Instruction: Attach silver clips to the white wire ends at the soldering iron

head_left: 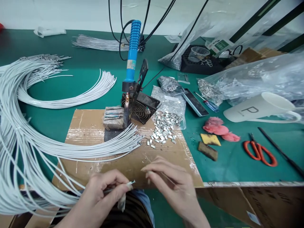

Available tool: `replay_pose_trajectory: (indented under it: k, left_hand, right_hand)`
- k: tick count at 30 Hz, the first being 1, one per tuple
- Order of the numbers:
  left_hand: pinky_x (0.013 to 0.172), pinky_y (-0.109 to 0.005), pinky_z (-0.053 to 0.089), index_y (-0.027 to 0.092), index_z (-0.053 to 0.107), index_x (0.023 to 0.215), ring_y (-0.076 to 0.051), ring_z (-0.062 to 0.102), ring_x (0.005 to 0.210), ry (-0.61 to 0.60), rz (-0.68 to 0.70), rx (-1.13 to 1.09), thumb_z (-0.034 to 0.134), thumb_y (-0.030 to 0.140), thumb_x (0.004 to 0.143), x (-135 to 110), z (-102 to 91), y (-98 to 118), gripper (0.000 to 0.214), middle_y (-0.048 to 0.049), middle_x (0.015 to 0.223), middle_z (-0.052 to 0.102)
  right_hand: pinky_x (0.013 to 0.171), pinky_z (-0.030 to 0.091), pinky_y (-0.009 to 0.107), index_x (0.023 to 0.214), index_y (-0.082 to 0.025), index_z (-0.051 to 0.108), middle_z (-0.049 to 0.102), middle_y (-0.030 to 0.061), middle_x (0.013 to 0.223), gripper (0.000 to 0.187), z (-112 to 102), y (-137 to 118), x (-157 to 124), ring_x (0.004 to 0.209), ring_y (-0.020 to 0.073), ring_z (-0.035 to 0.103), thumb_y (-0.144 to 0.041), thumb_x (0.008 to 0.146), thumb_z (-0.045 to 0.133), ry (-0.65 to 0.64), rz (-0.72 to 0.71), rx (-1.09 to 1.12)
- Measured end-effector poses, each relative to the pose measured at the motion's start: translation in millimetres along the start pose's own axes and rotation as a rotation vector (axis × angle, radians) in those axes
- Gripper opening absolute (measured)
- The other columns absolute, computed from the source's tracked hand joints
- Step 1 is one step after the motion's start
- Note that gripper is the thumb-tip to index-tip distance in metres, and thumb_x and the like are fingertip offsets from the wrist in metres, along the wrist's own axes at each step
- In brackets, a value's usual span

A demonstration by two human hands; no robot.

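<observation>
My left hand (102, 194) is closed near the cardboard's front edge, pinching a white cable (130, 183) between thumb and forefinger. The cable's short bare tip points right. A greyish, translucent scrap (122, 203) hangs below that thumb; I cannot tell what it is. To the right, my right hand (174, 183) has thumb and forefinger pressed together on a thin, pale wire (147, 159), faintly seen above the fingers and across the palm. The two hands are apart. Just beyond them, a bundle of white cables (102, 152) lies on the cardboard sheet (80, 125).
A blue-handled soldering iron (133, 47) stands upright in a holder behind the cables. Beside it are a small fan (140, 109) and many small metal clips (163, 126). Farther right lie a phone (195, 103), a white mug (256, 109), sponges (210, 139) and red-handled scissors (260, 152).
</observation>
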State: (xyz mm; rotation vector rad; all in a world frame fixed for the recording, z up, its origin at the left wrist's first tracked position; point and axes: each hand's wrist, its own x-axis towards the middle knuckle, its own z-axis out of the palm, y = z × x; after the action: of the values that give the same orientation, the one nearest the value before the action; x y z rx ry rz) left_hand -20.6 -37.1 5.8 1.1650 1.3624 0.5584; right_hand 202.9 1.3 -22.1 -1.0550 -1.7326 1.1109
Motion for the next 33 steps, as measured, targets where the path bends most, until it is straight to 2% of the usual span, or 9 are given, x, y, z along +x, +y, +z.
replay_pose_trajectory:
  k: [4, 7, 12, 15, 18, 20, 23, 26, 33]
  left_hand:
    - [0.059, -0.022, 0.044, 0.020, 0.069, 0.078, -0.014, 0.060, 0.061, 0.005, 0.122, 0.138, 0.059, 0.038, 0.099, 1, 1.6, -5, 0.029, 0.0021, 0.064, 0.066]
    - [0.056, -0.020, 0.046, 0.021, 0.066, 0.082, -0.013, 0.062, 0.058, 0.025, 0.318, 0.291, 0.056, 0.029, 0.101, 0, 3.9, -11, 0.023, 0.0020, 0.066, 0.068]
    - [0.055, -0.021, 0.048, 0.023, 0.063, 0.092, -0.013, 0.067, 0.053, 0.188, 0.615, 0.514, 0.061, 0.014, 0.097, 0, 12.0, -19, 0.010, 0.0016, 0.068, 0.072]
    - [0.058, -0.025, 0.049, 0.021, 0.062, 0.095, -0.016, 0.070, 0.056, 0.216, 0.771, 0.656, 0.056, 0.005, 0.095, 1, 15.4, -22, 0.017, -0.0003, 0.069, 0.073]
    - [0.059, -0.027, 0.047, 0.020, 0.060, 0.102, -0.017, 0.072, 0.058, 0.223, 0.801, 0.740, 0.054, 0.005, 0.097, 3, 15.5, -23, 0.017, -0.0008, 0.071, 0.074]
    - [0.055, -0.028, 0.045, 0.020, 0.059, 0.102, -0.016, 0.071, 0.055, 0.202, 0.819, 0.758, 0.053, 0.006, 0.099, 5, 14.0, -22, 0.016, 0.0005, 0.069, 0.073]
    - [0.055, -0.026, 0.045, 0.020, 0.059, 0.097, -0.015, 0.069, 0.053, 0.155, 0.775, 0.714, 0.051, 0.007, 0.100, 8, 10.9, -18, 0.015, 0.0011, 0.067, 0.071]
    - [0.055, -0.024, 0.044, 0.021, 0.059, 0.092, -0.013, 0.065, 0.052, 0.120, 0.626, 0.558, 0.048, 0.011, 0.102, 11, 9.3, -13, 0.018, 0.0020, 0.064, 0.067]
    - [0.053, -0.024, 0.033, 0.019, 0.064, 0.075, -0.013, 0.047, 0.055, -0.041, 0.045, -0.139, 0.055, 0.051, 0.098, 12, 9.8, -8, 0.041, 0.0014, 0.058, 0.059]
  right_hand:
    - [0.061, 0.044, 0.030, 0.078, -0.020, 0.064, 0.061, 0.0012, 0.070, 0.021, 20, -12, 2, 0.068, 0.0168, 0.056, -0.026, 0.097, 0.058, -0.137, 0.016, 0.073]
    - [0.061, 0.038, 0.029, 0.069, -0.022, 0.046, 0.048, -0.0019, 0.067, 0.033, 27, -19, 3, 0.067, 0.0152, 0.048, -0.024, 0.102, 0.051, -0.181, 0.037, 0.034]
    - [0.062, 0.038, 0.027, 0.072, -0.023, 0.040, 0.045, -0.0020, 0.073, 0.034, 30, -18, -2, 0.068, 0.0147, 0.047, -0.027, 0.106, 0.042, -0.184, 0.187, 0.097]
    - [0.058, 0.038, 0.025, 0.071, -0.022, 0.044, 0.046, -0.0027, 0.070, 0.038, 29, -9, -5, 0.063, 0.0134, 0.044, -0.036, 0.107, 0.045, -0.058, 0.267, 0.191]
    - [0.050, 0.030, 0.025, 0.070, -0.023, 0.043, 0.036, -0.0057, 0.064, 0.040, 26, 0, -7, 0.055, 0.0120, 0.034, -0.038, 0.107, 0.046, 0.172, 0.300, 0.189]
    - [0.048, 0.027, 0.025, 0.071, -0.022, 0.051, 0.036, -0.0056, 0.064, 0.039, 25, 3, -9, 0.054, 0.0117, 0.033, -0.037, 0.106, 0.048, 0.240, 0.303, 0.172]
    - [0.052, 0.037, 0.026, 0.079, -0.019, 0.071, 0.053, 0.0001, 0.070, 0.032, 29, 2, -12, 0.058, 0.0138, 0.048, -0.037, 0.101, 0.057, 0.187, 0.236, 0.182]
    - [0.055, 0.042, 0.026, 0.081, -0.021, 0.076, 0.062, 0.0018, 0.071, 0.018, 37, -2, -14, 0.062, 0.0156, 0.056, -0.029, 0.094, 0.068, 0.193, 0.162, 0.159]
    - [0.050, 0.037, 0.024, 0.073, -0.019, 0.070, 0.056, -0.0005, 0.067, 0.024, 44, -1, -8, 0.058, 0.0124, 0.050, -0.024, 0.096, 0.065, 0.308, 0.178, 0.213]
